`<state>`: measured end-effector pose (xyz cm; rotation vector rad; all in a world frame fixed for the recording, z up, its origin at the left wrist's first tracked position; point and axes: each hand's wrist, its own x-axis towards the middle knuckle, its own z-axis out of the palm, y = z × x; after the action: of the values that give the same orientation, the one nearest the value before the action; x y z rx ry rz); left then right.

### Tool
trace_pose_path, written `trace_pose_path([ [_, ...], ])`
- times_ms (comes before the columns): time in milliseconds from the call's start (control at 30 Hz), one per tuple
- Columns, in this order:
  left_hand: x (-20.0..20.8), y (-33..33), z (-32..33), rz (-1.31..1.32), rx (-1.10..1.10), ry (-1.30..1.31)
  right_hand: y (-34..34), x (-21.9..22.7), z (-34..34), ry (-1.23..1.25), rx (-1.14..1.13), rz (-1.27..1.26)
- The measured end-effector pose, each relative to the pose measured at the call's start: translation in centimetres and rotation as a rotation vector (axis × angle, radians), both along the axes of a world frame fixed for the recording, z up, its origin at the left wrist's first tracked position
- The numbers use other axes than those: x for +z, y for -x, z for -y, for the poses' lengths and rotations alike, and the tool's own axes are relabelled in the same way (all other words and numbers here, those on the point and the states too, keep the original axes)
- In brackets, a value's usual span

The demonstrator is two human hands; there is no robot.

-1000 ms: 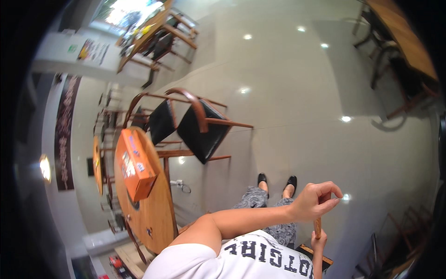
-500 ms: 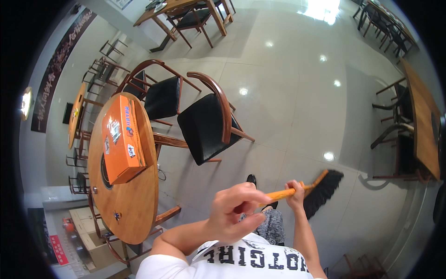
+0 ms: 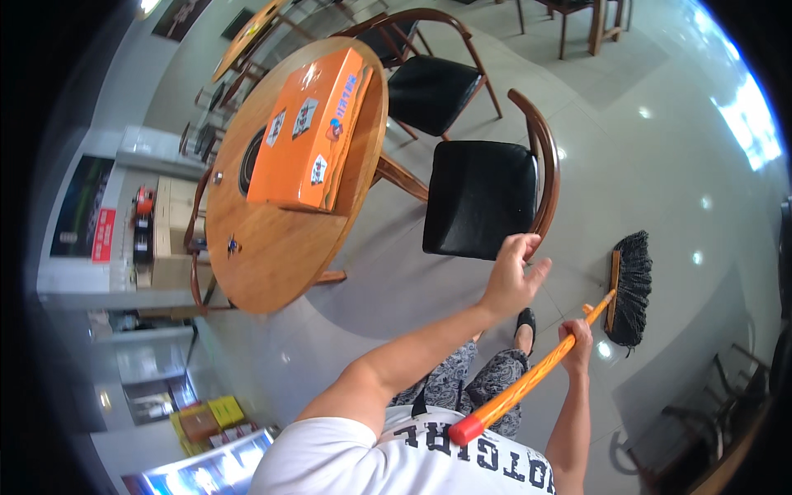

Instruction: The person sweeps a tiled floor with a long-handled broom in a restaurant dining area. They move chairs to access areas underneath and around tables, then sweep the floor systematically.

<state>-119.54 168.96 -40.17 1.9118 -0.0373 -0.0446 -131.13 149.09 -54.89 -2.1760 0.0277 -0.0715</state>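
Note:
My right hand [image 3: 577, 345] is closed around the yellow handle of a broom [image 3: 528, 381]. The handle slants back toward my white shirt and ends in a red cap. At its far end, the black bristle head [image 3: 632, 293] lies at the floor on the right. In front of me, my left hand [image 3: 513, 280] reaches out with thumb and fingers apart, holding nothing. Its fingertips overlap the near end of the curved wooden back of a black-seated chair [image 3: 481, 198]; whether they touch it I cannot tell.
Left of that chair is a round wooden table [image 3: 276, 264] bearing an orange box [image 3: 289, 136]. Another black-seated chair [image 3: 433, 91] stands farther off by the table. More chairs [image 3: 701, 421] are at the lower right. Glossy tiled floor [image 3: 610, 173] runs between them.
My left hand has moved from near the broom handle's end out to the chair back, its curled fingers now apart. My view has turned, and the broom head has swung round.

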Motion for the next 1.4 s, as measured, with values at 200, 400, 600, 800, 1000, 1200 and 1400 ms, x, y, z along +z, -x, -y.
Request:
trace_pose_path([
  [200, 5.1, 8.7, -1.6, -0.334, -0.491, 0.882, -1.3, -1.6, 3.5, 0.101, 0.273, -0.049],
  [400, 8.5, 13.3, -3.6, -0.149, -0.238, 1.010, -3.0, -4.0, 3.7, 0.071, 0.491, -0.210],
  [600, 6.8, 22.4, -4.4, 0.015, -0.018, 0.943, 1.6, -6.0, 3.0, 0.124, 0.575, -0.159],
  [800, 8.0, 36.1, -10.0, -0.006, 0.187, 0.980, 11.6, -5.1, -2.1, 0.230, 0.792, -0.165],
  [1000, 11.9, 53.4, -17.9, 0.156, 0.640, 0.896, 23.6, -1.4, -15.1, 0.377, 1.132, -0.390],
  [1200, 17.2, 63.8, -21.6, 0.548, 0.899, 0.646, 30.5, 2.1, -29.6, 0.217, 1.411, -0.354],
  [1400, 21.1, 65.9, -24.5, 0.755, 1.122, 0.564, 29.8, 5.8, -42.6, 0.074, 1.825, -0.070],
])
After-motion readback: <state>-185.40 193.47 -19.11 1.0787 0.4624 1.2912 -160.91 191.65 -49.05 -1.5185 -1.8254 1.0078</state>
